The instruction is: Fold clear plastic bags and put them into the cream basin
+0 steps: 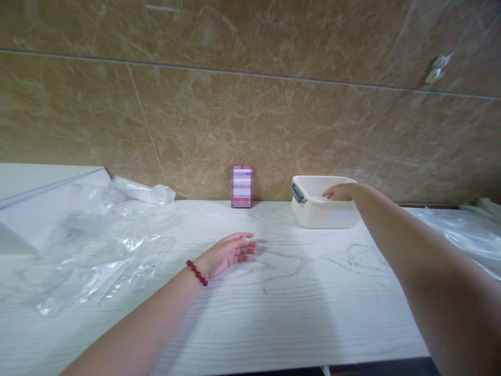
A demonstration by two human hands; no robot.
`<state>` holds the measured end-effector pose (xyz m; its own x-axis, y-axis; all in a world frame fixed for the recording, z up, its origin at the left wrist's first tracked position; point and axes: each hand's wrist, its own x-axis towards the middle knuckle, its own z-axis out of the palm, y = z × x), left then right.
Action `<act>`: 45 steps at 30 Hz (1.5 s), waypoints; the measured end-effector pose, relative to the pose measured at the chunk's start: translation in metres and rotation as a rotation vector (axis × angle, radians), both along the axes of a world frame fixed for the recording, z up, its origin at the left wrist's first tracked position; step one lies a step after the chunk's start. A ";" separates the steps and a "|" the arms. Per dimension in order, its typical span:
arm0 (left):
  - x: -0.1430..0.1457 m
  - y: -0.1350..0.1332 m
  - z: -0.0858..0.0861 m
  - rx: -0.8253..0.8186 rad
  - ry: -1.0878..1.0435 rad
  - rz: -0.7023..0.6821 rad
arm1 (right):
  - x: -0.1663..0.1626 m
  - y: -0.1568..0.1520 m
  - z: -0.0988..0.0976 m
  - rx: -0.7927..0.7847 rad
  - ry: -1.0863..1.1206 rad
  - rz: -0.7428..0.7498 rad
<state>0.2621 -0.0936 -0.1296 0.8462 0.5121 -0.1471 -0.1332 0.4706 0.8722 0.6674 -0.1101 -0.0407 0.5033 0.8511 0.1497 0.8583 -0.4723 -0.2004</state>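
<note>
at the mouth of the cream bin [326,216], our right hand [340,192], fingers slightly bent; can't tell if it grips anything. contents mostly hidden, right end behind our arm [387,237]. left of bin: our left hand [230,254], half open, empty; pixelated phone [241,186]; crinkled clear plastic [129,245].

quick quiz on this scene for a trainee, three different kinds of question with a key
1. Short answer: what colour is the clip on the bin?
2. True or false: the bracelet is on the wrist of the left hand.
3. Multiple choice: where is the right hand?
a) touching the bracelet
b) resting on the left hand
c) reaching into the bin

Key: 1. Grey; 2. True; 3. c
</note>
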 end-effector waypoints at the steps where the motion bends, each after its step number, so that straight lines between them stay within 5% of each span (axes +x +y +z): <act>1: 0.000 0.000 0.000 0.006 0.006 -0.001 | -0.001 -0.002 0.001 -0.065 0.037 -0.004; 6: 0.000 0.001 -0.002 0.031 0.014 -0.011 | -0.010 -0.019 0.012 -0.044 -0.054 -0.011; 9: 0.001 0.002 -0.003 0.028 0.027 -0.002 | -0.033 -0.036 0.022 0.226 -0.144 -0.044; 13: 0.001 0.002 -0.002 0.027 0.037 0.003 | -0.097 -0.058 0.022 0.626 0.006 -0.087; 18: -0.001 0.000 -0.002 0.063 0.069 0.049 | -0.200 -0.061 -0.010 0.526 0.298 0.192; 22: 0.000 0.003 -0.001 0.213 0.126 0.153 | -0.252 -0.049 -0.051 0.470 0.409 0.304; 27: -0.017 0.034 0.008 0.747 0.325 0.366 | -0.257 -0.041 -0.088 0.532 0.420 0.360; 30: -0.050 0.066 0.014 1.063 0.685 0.690 | -0.250 -0.043 -0.094 0.504 0.453 0.368; 37: -0.125 0.114 0.001 0.988 1.209 0.854 | -0.252 -0.045 -0.090 0.481 0.510 0.345; 45: -0.132 0.121 -0.008 0.959 1.481 0.912 | -0.254 -0.046 -0.091 0.490 0.514 0.346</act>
